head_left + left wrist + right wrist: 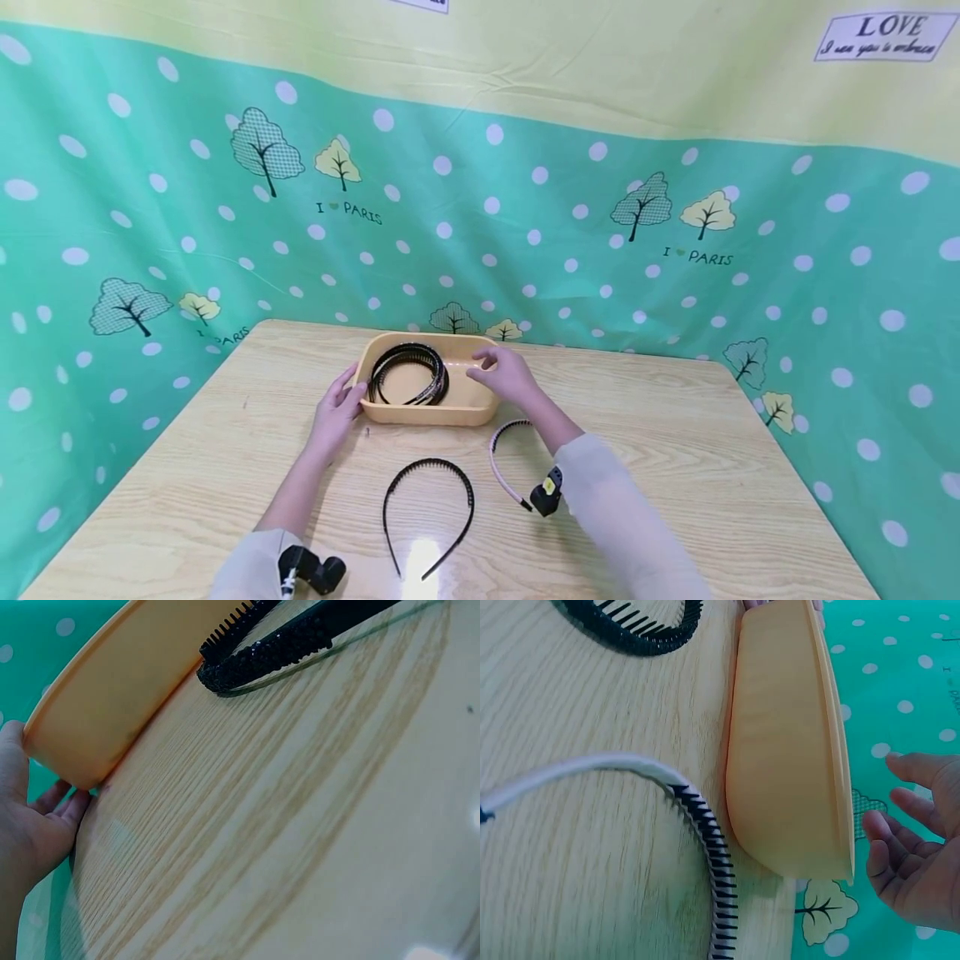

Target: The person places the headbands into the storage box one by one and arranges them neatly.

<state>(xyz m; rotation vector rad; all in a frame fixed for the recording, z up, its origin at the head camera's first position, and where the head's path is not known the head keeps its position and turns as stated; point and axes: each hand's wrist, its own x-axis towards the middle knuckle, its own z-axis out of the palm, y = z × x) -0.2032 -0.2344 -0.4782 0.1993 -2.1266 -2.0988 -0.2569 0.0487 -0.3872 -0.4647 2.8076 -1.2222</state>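
A peach-coloured plastic box stands toward the back of the table, with several black toothed headbands gathered at its left side. My left hand holds the box by its left end, thumb at the rim and fingers low against the wall. Over the right end of the box is my right hand, its fingers loosely bent and nothing between them in the right wrist view. A black headband lies in front of the box. Right of it lies a pale pink headband with black teeth, partly hidden by the right forearm.
The wooden table runs back to a green dotted curtain hanging behind it. Both forearms reach in from the front, each with a small black camera at the wrist.
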